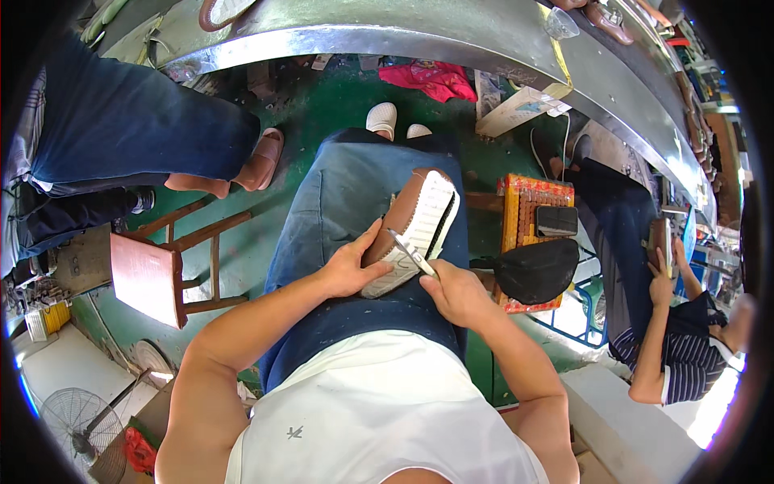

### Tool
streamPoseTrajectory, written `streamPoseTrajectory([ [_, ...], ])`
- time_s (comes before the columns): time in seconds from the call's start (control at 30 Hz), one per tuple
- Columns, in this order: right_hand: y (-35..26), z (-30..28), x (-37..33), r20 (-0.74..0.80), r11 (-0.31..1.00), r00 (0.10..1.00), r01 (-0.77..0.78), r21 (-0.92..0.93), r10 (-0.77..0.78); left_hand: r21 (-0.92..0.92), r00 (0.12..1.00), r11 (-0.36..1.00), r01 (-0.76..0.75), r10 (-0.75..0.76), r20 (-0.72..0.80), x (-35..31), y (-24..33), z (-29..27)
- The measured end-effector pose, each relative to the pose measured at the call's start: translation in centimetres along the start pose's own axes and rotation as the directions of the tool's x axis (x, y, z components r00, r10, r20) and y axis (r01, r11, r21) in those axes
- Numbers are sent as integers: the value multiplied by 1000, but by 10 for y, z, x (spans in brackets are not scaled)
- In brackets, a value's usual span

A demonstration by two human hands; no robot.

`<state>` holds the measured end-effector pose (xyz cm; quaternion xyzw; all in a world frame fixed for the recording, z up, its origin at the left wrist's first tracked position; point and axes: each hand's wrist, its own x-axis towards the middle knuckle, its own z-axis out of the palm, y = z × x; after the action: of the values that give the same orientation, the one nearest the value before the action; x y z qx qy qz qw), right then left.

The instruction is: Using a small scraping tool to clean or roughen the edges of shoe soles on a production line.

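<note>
Brown shoe (403, 211) | white underside, faint lines | toothed edge | dark right side

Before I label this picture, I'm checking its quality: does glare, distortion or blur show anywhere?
Head view, top: the long grey metal workbench bows in the fisheye, its front edge shining; head view, lower right: a bright white patch looks washed out; head view, centre: the brown-and-white shoe and bare right hand look fairly clear.

Bare arms (262, 317) bent inward, left hand (349, 268) gripping, right hand (458, 295) curled closed
</note>
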<state>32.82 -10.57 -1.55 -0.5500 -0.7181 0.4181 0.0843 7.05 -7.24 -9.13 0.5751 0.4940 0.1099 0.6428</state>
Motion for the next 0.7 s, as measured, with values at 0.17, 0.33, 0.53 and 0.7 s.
streamPoseTrajectory([
  [0.17, -8, 1, -2, 134, 988, 989, -34, -150, 54, -3, 996, 1000, -11, 11, 85, -7, 12, -7],
  [0.33, -6, 9, 1, 201, 973, 977, -20, -229, 67, -27, 991, 998, -59, 61, 118, -9, 13, -5],
  [0.53, 24, -6, -28, -60, 989, 995, -71, 128, 79, 415, 986, 901, -127, 160, -46, -32, 82, -40],
  [0.7, 42, -12, -41, -202, 839, 951, -94, 536, 236, 454, 865, 804, -385, 486, -128, -31, 157, -73],
])
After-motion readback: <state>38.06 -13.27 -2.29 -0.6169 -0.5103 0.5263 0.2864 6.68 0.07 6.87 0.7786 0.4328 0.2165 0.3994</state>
